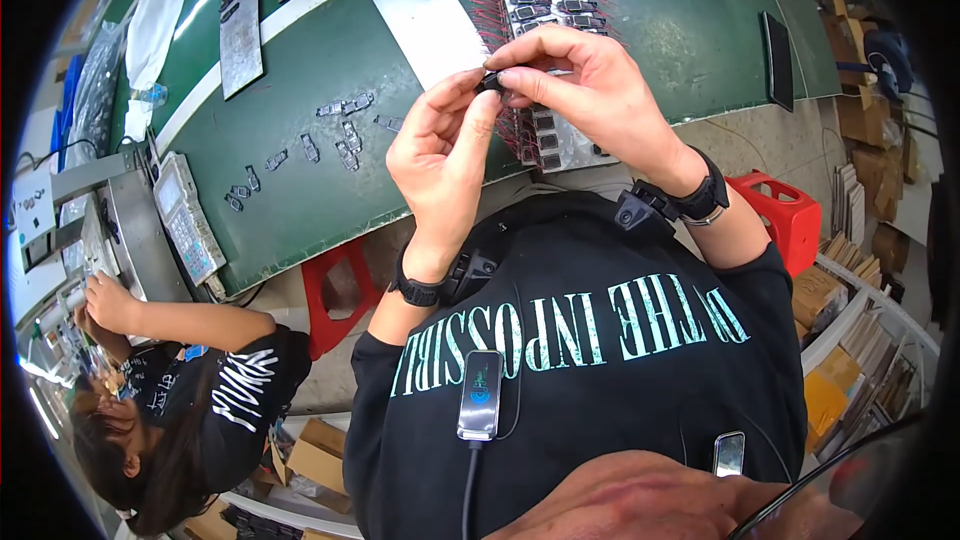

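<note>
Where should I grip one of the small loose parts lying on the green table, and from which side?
Probably from straight above, pinching across the narrow width. The loose parts lie flat and scattered on the green table, mostly apart from each other, so fingers can drop on either long edge. Both the left hand and right hand are pinching a small dark part between their fingertips.

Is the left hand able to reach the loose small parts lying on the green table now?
Probably yes, but not freely: the left hand and right hand pinch a small black part. The loose parts lie unobstructed on the green table.
</note>
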Tool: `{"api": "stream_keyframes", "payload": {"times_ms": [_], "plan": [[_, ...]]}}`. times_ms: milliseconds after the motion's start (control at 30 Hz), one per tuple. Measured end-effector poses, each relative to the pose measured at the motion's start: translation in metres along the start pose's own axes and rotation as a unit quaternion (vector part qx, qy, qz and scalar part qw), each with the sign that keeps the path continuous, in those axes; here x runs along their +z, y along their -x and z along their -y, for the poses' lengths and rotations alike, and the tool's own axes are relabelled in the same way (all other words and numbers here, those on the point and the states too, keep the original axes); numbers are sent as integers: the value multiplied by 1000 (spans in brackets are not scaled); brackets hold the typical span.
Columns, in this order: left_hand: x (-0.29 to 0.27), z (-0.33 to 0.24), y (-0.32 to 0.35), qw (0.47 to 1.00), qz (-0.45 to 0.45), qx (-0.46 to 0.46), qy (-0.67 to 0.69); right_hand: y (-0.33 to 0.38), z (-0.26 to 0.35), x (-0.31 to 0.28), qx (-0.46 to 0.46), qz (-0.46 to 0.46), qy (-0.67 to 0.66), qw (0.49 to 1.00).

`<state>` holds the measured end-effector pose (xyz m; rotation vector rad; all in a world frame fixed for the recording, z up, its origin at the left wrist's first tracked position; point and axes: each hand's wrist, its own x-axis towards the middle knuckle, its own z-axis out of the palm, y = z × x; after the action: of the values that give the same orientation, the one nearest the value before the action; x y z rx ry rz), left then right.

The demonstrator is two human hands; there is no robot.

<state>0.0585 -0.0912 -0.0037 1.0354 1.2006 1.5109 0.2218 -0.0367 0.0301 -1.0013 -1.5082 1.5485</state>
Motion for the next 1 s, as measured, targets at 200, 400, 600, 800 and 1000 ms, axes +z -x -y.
{"api": "stream_keyframes", "payload": {"times_ms": [200, 400, 600, 800, 1000], "plan": [[-4, 1, -3, 997, 33, -30, 70, 6, -4, 6, -52, -9, 107, 993], [-17, -4, -3, 998, 50, -35, 18, 13, 7, -3, -143, -27, 307, 940], [-44, 2, -17, 994, -3, -95, 48, 27, -16, -17, -210, -30, 499, 840], [-28, 5, -15, 994, -11, -91, 58, 22, -11, -13, -187, -2, 505, 843], [-17, 10, -22, 994, 27, -100, 16, 23, -10, -15, -171, 21, 483, 858]]}}
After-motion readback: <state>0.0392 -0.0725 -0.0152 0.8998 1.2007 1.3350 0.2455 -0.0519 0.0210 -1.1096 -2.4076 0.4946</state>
